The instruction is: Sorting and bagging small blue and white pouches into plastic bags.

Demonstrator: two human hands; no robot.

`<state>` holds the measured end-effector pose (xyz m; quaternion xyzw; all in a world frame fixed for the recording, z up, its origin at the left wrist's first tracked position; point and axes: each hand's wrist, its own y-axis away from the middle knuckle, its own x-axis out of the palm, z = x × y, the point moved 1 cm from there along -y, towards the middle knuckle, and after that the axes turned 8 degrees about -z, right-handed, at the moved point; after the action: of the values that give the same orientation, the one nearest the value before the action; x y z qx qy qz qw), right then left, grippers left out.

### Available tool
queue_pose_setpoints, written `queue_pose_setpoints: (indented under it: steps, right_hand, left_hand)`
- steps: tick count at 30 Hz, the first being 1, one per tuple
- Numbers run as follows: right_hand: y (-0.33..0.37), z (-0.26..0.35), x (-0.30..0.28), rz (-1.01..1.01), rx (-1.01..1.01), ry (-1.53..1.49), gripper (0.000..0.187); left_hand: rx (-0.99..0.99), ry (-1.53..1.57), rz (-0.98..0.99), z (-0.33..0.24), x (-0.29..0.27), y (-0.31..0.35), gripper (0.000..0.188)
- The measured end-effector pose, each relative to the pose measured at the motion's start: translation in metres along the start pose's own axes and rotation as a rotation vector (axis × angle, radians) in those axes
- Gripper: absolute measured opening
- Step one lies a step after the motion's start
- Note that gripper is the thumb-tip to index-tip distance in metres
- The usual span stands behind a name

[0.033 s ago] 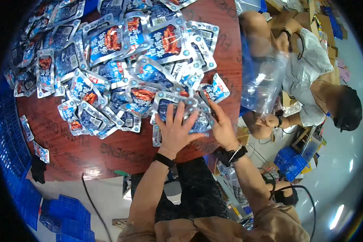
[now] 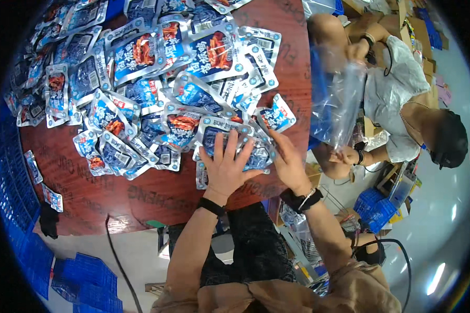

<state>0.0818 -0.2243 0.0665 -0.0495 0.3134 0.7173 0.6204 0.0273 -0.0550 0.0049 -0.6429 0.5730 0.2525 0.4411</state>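
Note:
A big heap of blue snack packets with red food pictures covers a round red-brown table. At the heap's near edge lies a small stack of packets. My left hand lies flat on this stack with its fingers spread. My right hand rests against the stack's right side, fingers straight and pointing up-left. Both wrists wear black bands.
Another person sits at the right and holds a clear plastic bag. Blue crates stand at the left and lower left, and a blue basket at the right. A black cable hangs off the table's front edge.

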Motion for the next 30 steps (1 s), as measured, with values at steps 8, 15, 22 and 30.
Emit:
queue_pose_setpoints:
  steps: [8, 15, 22, 30]
  right_hand:
    - [-0.032, -0.011, -0.047, -0.245, 0.115, 0.213, 0.029]
    - [-0.162, 0.131, 0.022, -0.206, -0.727, 0.366, 0.041]
    - [-0.3, 0.189, 0.066, 0.502, -0.342, 0.428, 0.087]
    - [-0.175, 0.115, 0.045, 0.338, -0.68, 0.874, 0.08]
  left_hand:
    - [-0.021, -0.014, -0.006, -0.001, -0.01, 0.0, 0.08]
    - [-0.063, 0.0, -0.065, 0.009, -0.012, 0.012, 0.078]
    - [-0.173, -0.042, -0.1, -0.015, 0.008, 0.018, 0.081]
    - [-0.313, -0.062, -0.121, -0.021, 0.012, -0.004, 0.078]
